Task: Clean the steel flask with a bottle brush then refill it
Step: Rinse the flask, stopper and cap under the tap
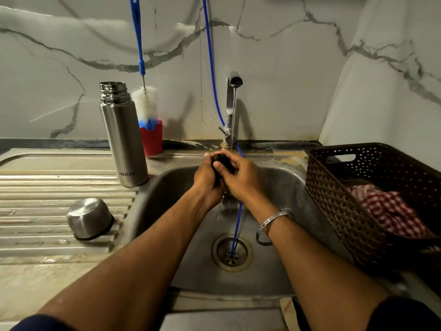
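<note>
steel flask (124, 137) cylindrical, uncapped | hands (224, 177) clasp dark lump | tap (232, 101) running

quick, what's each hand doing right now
left hand: closed on a small dark object under the tap.
right hand: closed on the same object.

The steel flask (123, 137) stands upright and uncapped on the surface (MILTON printed near its base). Just behind it the bottle brush (145, 103), white bristles on a blue handle, rests bristles-down in a red holder (152, 139).
</note>
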